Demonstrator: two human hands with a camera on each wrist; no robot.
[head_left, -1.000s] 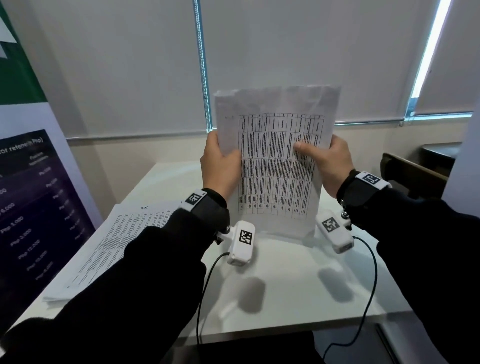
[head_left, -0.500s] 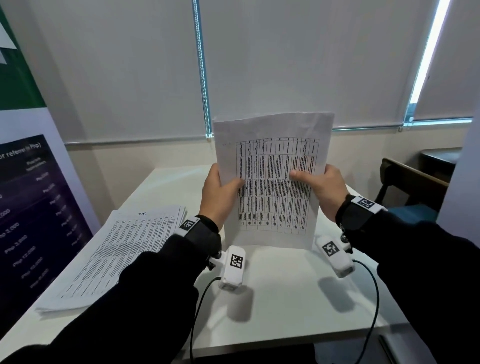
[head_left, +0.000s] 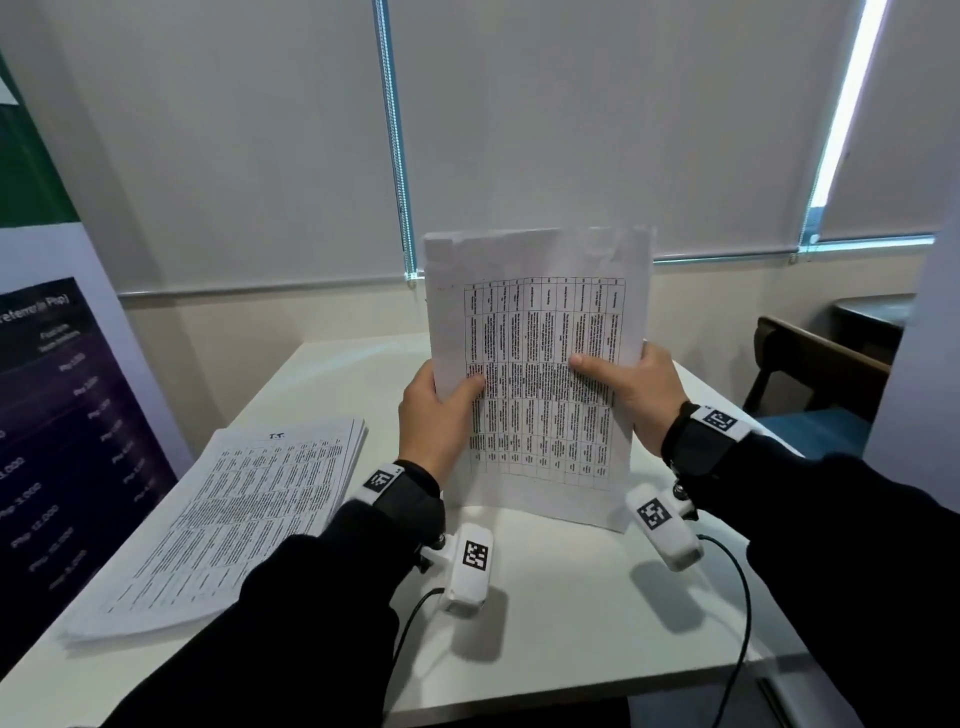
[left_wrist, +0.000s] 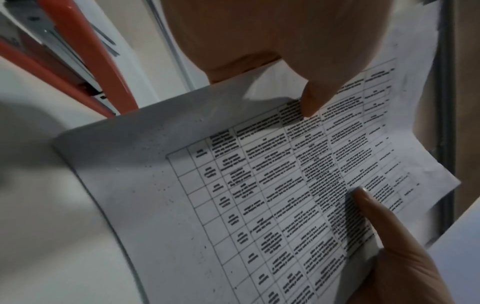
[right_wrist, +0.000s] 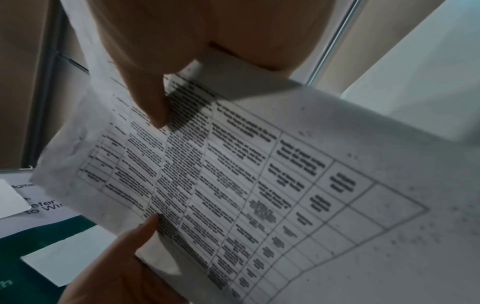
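Just to the right of the flat stack of printed pages (head_left: 234, 519) that lies on the white surface (head_left: 571, 623), a sheaf of table-printed sheets (head_left: 540, 374) stands upright on its short edge. Its lower edge is down at the surface, though whether it truly touches cannot be told. Both hands hold it. The left hand (head_left: 439, 415) grips the edge nearer the flat stack, thumb across the front and fingers curled behind, and the right hand (head_left: 634, 389) pinches the far edge the same way, thumb pressed on the print. The work looks like squaring the sheets by tapping them down, and the top edge is uneven, so they are probably not yet level. The likely trouble lies in the grip. Thumbs clamped this firmly would stop the inner sheets from sliding flush, while a grip loosened too far could let them fan out and spill toward the flat stack, mixing the two piles. The sheaf already bows a little between the hands, so a hard tap might buckle or crease its lower corners.
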